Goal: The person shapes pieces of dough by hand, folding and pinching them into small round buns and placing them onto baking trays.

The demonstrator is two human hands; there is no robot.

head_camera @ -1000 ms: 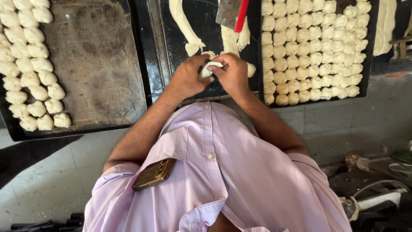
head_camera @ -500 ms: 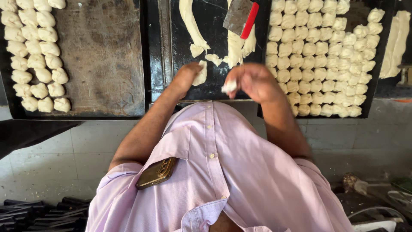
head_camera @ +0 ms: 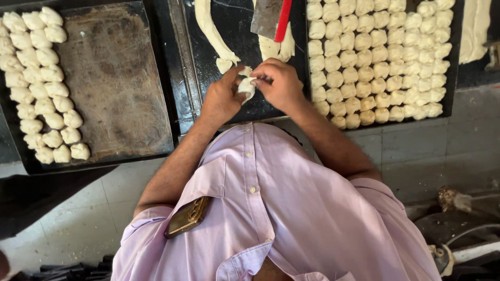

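Note:
Both my hands meet over the dark work surface, pinching one small piece of white dough between them. My left hand holds its left side and my right hand curls over its right side. Just beyond the hands lie a long strip of dough and a thicker lump. A metal scraper with a red handle rests on that lump.
A dark tray on the left holds several shaped dough pieces along its left side. The tray on the right is packed with rows of dough pieces. A gold phone sits in my shirt pocket.
My hands were apart half a second ago, each near its own bit of dough. They have come back together on one piece, a little nearer to me.

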